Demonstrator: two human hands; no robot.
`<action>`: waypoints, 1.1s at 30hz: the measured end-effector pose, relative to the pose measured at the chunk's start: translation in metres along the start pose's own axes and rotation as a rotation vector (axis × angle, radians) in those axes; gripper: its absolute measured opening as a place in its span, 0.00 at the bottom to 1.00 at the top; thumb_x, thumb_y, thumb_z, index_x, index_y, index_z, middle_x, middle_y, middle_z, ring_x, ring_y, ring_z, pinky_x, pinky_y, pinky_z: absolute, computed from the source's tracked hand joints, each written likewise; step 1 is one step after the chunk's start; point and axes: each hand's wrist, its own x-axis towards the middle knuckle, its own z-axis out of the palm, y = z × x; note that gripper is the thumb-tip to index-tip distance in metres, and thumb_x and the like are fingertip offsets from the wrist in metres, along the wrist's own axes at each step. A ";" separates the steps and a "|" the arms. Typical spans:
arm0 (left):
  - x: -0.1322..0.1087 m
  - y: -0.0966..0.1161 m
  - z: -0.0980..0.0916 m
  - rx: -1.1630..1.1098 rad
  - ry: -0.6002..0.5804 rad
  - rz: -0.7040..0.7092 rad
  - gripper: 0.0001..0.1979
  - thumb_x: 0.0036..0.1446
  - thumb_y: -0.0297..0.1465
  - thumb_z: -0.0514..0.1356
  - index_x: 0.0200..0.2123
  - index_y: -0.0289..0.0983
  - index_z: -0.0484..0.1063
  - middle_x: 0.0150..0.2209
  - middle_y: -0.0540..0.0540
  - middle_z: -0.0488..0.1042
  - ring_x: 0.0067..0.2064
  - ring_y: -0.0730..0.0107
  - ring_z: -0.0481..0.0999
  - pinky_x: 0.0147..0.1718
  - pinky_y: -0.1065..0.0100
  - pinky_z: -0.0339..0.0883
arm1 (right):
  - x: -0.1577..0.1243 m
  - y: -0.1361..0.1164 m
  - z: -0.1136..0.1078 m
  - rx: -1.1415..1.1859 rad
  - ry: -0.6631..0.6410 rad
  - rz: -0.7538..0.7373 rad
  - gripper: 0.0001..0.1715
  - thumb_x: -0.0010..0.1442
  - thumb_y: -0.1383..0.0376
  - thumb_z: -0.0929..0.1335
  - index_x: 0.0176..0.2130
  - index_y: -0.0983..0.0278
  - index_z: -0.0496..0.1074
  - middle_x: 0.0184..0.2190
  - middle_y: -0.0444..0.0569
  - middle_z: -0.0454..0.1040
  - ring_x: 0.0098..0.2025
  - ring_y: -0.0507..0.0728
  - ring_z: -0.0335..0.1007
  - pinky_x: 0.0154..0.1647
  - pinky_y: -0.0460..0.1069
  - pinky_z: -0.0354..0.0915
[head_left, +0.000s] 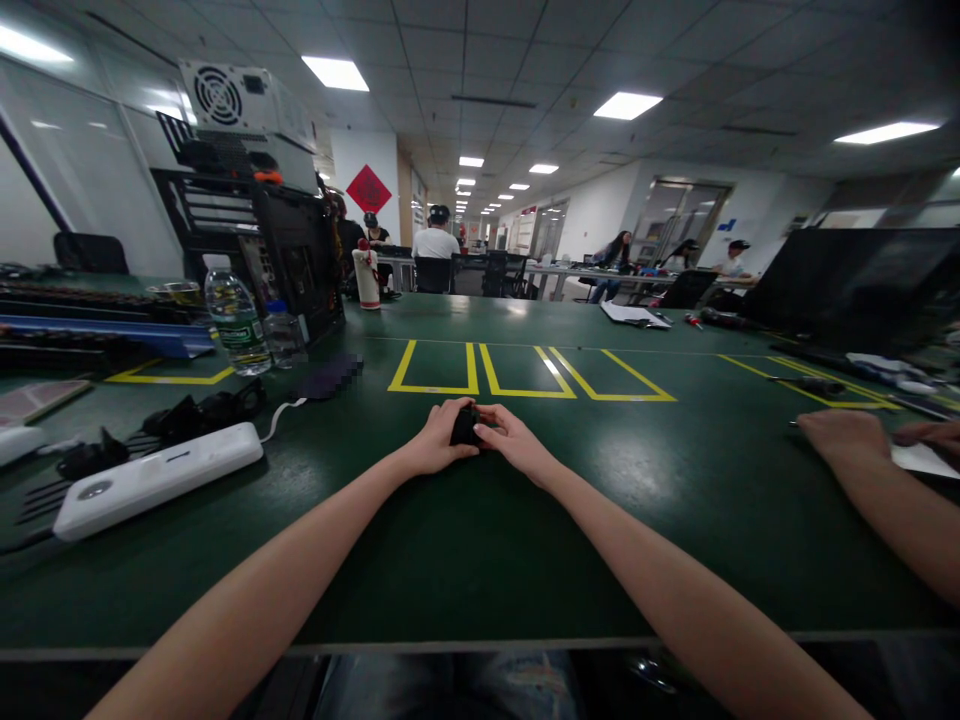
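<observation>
Between my two hands, low over the green table, is a small black object whose kind I cannot make out. My left hand grips it from the left, thumb in front and fingers over the top. From the right, the fingertips and thumb of my right hand close on its side. Much of the object is hidden behind my fingers. Just beyond my hands, yellow tape marks form three open-backed shapes on the tabletop.
To the left lie a white power strip and black cables. Behind them stand a water bottle and a black computer case. At right, a co-worker's hand rests near a dark monitor. A clipboard lies farther back.
</observation>
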 end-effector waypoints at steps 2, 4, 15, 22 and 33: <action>0.000 0.002 -0.001 -0.001 -0.003 -0.008 0.33 0.45 0.34 0.60 0.53 0.39 0.50 0.50 0.42 0.58 0.49 0.55 0.59 0.47 0.54 0.54 | -0.001 -0.002 0.000 0.005 -0.014 -0.012 0.17 0.51 0.61 0.64 0.42 0.61 0.62 0.43 0.47 0.63 0.42 0.54 0.64 0.43 0.54 0.64; -0.001 0.003 -0.002 -0.002 -0.013 -0.019 0.32 0.45 0.34 0.60 0.53 0.39 0.50 0.50 0.42 0.58 0.49 0.55 0.59 0.47 0.53 0.54 | -0.002 -0.003 0.001 0.010 -0.005 -0.021 0.15 0.51 0.61 0.65 0.40 0.61 0.62 0.43 0.47 0.63 0.42 0.53 0.64 0.43 0.54 0.64; -0.001 0.003 -0.002 -0.030 -0.014 -0.028 0.33 0.45 0.34 0.60 0.53 0.40 0.49 0.50 0.42 0.58 0.49 0.55 0.59 0.47 0.53 0.55 | -0.002 -0.003 0.000 -0.011 0.023 -0.003 0.17 0.52 0.61 0.64 0.43 0.59 0.60 0.45 0.48 0.61 0.42 0.54 0.64 0.41 0.54 0.65; 0.000 -0.001 0.001 -0.006 0.007 0.004 0.33 0.45 0.34 0.61 0.53 0.39 0.50 0.50 0.42 0.58 0.49 0.56 0.59 0.47 0.54 0.55 | -0.003 -0.006 0.001 -0.003 -0.014 -0.075 0.16 0.49 0.65 0.66 0.40 0.62 0.61 0.42 0.46 0.63 0.44 0.53 0.63 0.47 0.54 0.60; -0.001 -0.003 0.001 -0.005 0.006 0.003 0.33 0.45 0.35 0.61 0.53 0.40 0.49 0.50 0.42 0.58 0.49 0.56 0.59 0.47 0.55 0.55 | -0.001 0.002 -0.001 -0.022 0.013 -0.032 0.19 0.50 0.62 0.65 0.43 0.59 0.60 0.45 0.47 0.61 0.42 0.54 0.64 0.43 0.55 0.63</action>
